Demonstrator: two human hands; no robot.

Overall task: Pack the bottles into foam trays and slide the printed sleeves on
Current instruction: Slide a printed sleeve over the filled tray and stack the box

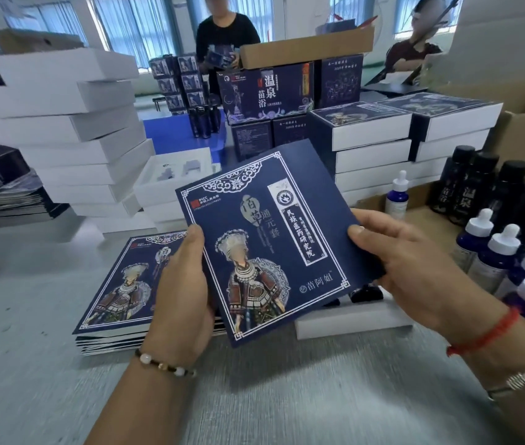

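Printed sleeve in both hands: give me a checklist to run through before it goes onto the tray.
1. Both hands on the sleeve: ok; left hand grips its left edge, right hand its right edge.
2. Sleeve opened into a tube: cannot tell; only its printed face shows.
3. Foam tray within reach: ok; it lies on the table under the sleeve.
4. Tray filled with bottles: cannot tell; only dark caps peek out past the sleeve.
5. Sleeve lined up with tray: not ok; it is held tilted above it.
6. Spare sleeves stacked nearby: ok.
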